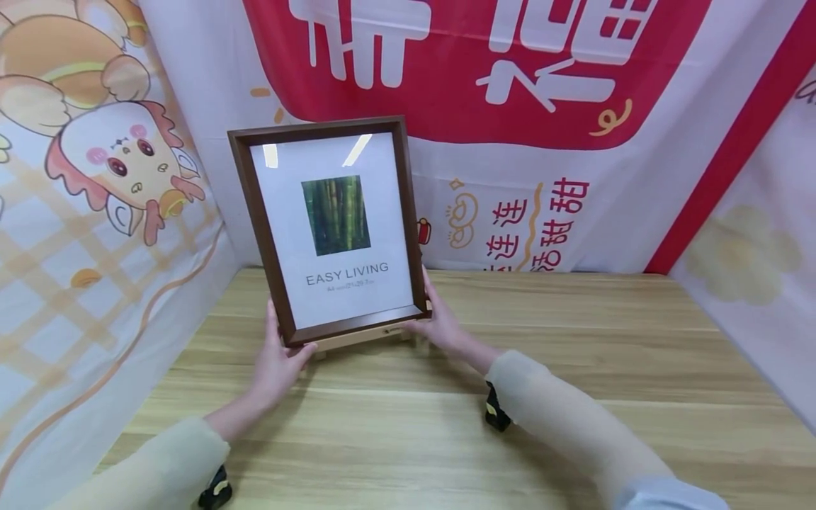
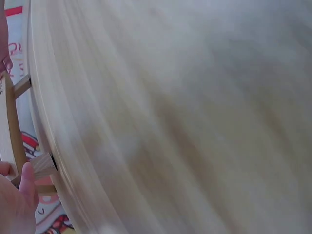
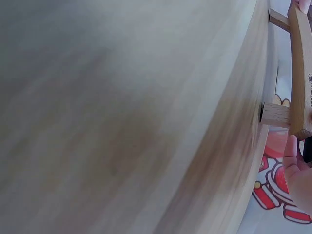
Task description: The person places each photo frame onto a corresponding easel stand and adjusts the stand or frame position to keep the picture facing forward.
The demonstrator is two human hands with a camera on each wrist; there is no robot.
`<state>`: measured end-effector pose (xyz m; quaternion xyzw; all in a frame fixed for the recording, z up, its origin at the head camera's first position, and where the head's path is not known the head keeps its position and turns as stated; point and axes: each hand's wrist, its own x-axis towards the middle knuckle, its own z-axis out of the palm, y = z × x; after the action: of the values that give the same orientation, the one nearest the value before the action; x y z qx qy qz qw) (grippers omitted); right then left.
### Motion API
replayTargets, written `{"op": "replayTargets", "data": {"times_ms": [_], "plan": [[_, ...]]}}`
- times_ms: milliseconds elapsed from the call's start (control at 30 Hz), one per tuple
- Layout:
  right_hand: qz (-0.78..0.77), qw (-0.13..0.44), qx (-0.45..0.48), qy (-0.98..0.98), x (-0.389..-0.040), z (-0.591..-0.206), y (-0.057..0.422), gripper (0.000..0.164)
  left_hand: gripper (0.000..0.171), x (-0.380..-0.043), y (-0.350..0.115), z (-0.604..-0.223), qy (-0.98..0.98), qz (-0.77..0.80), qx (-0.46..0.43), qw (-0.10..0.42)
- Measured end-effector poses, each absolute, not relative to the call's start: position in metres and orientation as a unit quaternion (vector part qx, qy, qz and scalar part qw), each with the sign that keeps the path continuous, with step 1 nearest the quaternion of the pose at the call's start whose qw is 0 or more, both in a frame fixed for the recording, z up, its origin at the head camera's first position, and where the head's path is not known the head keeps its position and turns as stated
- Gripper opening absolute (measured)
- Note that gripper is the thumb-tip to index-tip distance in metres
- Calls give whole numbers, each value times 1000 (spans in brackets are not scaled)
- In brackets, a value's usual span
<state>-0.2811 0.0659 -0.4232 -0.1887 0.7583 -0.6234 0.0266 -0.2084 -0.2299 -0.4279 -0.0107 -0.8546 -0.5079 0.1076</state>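
Observation:
A dark brown picture frame (image 1: 283, 234) leans upright on the ledge (image 1: 357, 338) of a light wooden easel. It holds a white sheet with a bamboo picture and the words "EASY LIVING". My left hand (image 1: 278, 365) grips the ledge's left end at the frame's lower corner, the thumb along the ledge front. At the other end, my right hand (image 1: 440, 324) holds the ledge by the frame's lower right corner. Fingers behind the frame are hidden. Short easel feet (image 2: 44, 165) show beneath the ledge in the left wrist view, and another foot (image 3: 277, 115) in the right wrist view.
The wood-grain table (image 1: 395, 432) extends in front of the easel and to its right. Behind it hangs a white and red printed cloth (image 1: 446, 78). More printed cloth (image 1: 70, 297) lines the left side, and a pale cloth (image 1: 758, 297) the right.

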Motion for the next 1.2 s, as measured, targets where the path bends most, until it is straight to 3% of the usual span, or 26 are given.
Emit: {"op": "replayTargets", "data": {"times_ms": [267,500,1200], "plan": [[-633,33,-175,753,-277,-423,91,121,114,-214,-208,-427,-857,-502,-32,116],[-624,30,-171,762,-271,-426,113,119,115,-219,-191,-430,-855,-510,-37,92],[-574,-39,-125,808,-247,-428,171,120,119,-234,-136,-427,-841,-535,-65,52]]}}
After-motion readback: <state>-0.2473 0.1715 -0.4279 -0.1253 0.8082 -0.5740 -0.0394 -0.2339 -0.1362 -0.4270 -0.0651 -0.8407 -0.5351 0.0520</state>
